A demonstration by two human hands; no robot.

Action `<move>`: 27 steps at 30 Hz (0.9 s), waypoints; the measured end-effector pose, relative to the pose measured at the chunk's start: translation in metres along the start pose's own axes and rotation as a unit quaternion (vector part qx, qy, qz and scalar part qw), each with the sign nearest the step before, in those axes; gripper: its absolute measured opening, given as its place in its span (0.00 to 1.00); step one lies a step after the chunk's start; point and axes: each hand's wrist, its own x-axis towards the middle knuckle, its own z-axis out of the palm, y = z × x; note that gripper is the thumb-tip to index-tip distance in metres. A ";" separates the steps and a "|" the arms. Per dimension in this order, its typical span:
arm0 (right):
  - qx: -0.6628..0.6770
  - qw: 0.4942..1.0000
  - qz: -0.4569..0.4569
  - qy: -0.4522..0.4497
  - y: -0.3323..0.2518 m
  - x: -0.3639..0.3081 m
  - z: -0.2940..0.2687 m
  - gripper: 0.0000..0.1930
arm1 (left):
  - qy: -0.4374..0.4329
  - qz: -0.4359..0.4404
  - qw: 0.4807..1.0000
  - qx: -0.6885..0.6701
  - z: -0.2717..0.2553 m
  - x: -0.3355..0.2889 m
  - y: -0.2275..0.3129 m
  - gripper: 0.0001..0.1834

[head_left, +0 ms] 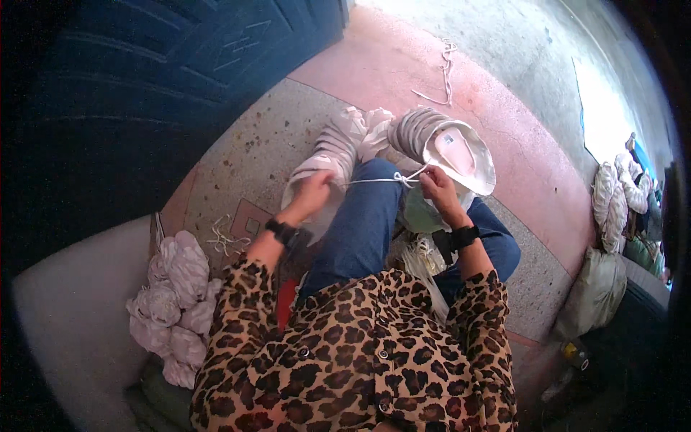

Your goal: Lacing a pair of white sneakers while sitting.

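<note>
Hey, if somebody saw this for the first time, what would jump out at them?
Mid-frame, the left hand and right hand pull a white string taut over the blue-jeaned knee, beside a stack of pale curved pieces. A leopard-print shirt fills the bottom, and tied white bundles sit at lower left.

A single head-worn fisheye camera looked steeply down from the person's head, close over the chest and lap, so the leopard-print shirt (360, 353) filled the lower middle of the frame and the knees in blue jeans (363, 223) pointed up toward the top. Both forearms entered from the lower edge, and the left hand (313, 193) and right hand (439, 189) sat near the centre, at close range. The speckled floor (266, 151) spread outward and curved at the rim; the dark corners probably marked the lens edge. No second view was supplied.
</note>
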 end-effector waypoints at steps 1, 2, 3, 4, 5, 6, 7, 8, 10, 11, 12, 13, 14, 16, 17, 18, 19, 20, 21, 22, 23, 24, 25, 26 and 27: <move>0.009 1.000 0.001 -0.004 0.001 0.001 -0.003 0.16 | -0.026 0.019 0.999 0.001 0.011 0.003 0.008 0.17; 0.020 1.000 0.006 -0.008 0.001 0.000 -0.003 0.16 | -0.053 0.053 0.997 0.009 0.018 0.005 0.010 0.18; 0.032 0.999 0.010 -0.014 0.003 -0.001 -0.002 0.17 | -0.069 0.075 0.994 0.035 0.016 0.003 0.007 0.18; 0.039 0.999 0.013 -0.017 0.000 -0.002 -0.005 0.18 | -0.083 0.103 0.990 0.057 0.018 0.005 0.011 0.18; 0.035 0.999 0.019 -0.015 -0.002 -0.002 -0.005 0.18 | -0.087 0.120 0.984 0.096 0.016 0.005 0.014 0.18; 0.055 0.998 0.028 -0.014 -0.003 0.001 -0.002 0.18 | -0.090 0.137 0.977 0.135 0.012 0.004 0.016 0.17; 0.070 0.997 0.036 -0.007 -0.011 0.003 -0.002 0.18 | -0.097 0.170 0.961 0.197 0.000 0.004 0.029 0.14; 0.085 0.995 0.044 -0.007 -0.021 0.005 0.000 0.18 | -0.133 0.143 0.964 0.183 -0.010 0.005 0.037 0.13; 0.144 0.988 0.047 0.008 -0.031 0.022 -0.004 0.17 | -0.221 0.095 0.957 0.162 -0.029 0.011 0.048 0.11; 0.171 0.984 0.050 0.013 -0.029 0.031 -0.014 0.16 | -0.195 0.108 0.974 0.048 -0.030 0.012 0.054 0.13; 0.198 0.979 0.051 0.019 -0.027 0.039 -0.023 0.15 | -0.197 0.077 0.977 0.020 -0.028 0.019 0.062 0.14; 0.220 0.972 0.060 0.050 -0.026 0.045 -0.032 0.15 | -0.196 0.041 0.980 -0.010 -0.026 0.024 0.077 0.16; 0.227 0.969 0.070 0.070 -0.031 0.044 -0.031 0.15 | -0.204 0.024 0.978 -0.040 -0.020 0.033 0.079 0.16; 0.241 0.959 0.090 0.114 -0.041 0.041 -0.033 0.15 | -0.256 -0.022 0.966 -0.039 -0.013 0.054 0.094 0.17; 0.241 0.959 0.089 0.117 -0.035 0.035 -0.040 0.15 | -0.303 -0.046 0.952 -0.007 -0.014 0.067 0.113 0.16; 0.238 0.960 0.088 0.116 -0.029 0.026 -0.044 0.15 | -0.344 -0.073 0.936 0.023 -0.013 0.076 0.126 0.15; 0.235 0.961 0.086 0.114 -0.023 0.017 -0.047 0.14 | -0.345 -0.100 0.933 -0.026 -0.006 0.086 0.129 0.15; 0.233 0.962 0.084 0.112 -0.020 0.008 -0.049 0.14 | -0.344 -0.128 0.927 -0.073 0.000 0.094 0.133 0.14; 0.230 0.962 0.086 0.120 -0.016 -0.007 -0.050 0.15 | -0.320 -0.142 0.929 -0.123 0.000 0.103 0.135 0.14; 0.231 0.961 0.090 0.120 -0.011 -0.019 -0.054 0.15 | -0.296 -0.153 0.927 -0.174 0.001 0.112 0.140 0.13; 0.234 0.960 0.096 0.121 -0.004 -0.031 -0.057 0.15 | -0.247 -0.152 0.930 -0.224 -0.005 0.118 0.150 0.13; 0.235 0.959 0.100 0.123 0.001 -0.044 -0.061 0.15 | -0.198 -0.151 0.929 -0.273 -0.009 0.125 0.159 0.13; 0.234 0.957 0.108 0.134 0.005 -0.058 -0.065 0.14 | -0.155 -0.169 0.911 -0.344 -0.016 0.135 0.154 0.13; 0.240 0.955 0.110 0.138 0.006 -0.070 -0.072 0.14 | -0.108 -0.185 0.885 -0.414 -0.029 0.148 0.143 0.12; 0.246 0.952 0.112 0.143 0.008 -0.081 -0.079 0.14 | -0.085 -0.208 0.863 -0.453 -0.051 0.164 0.133 0.12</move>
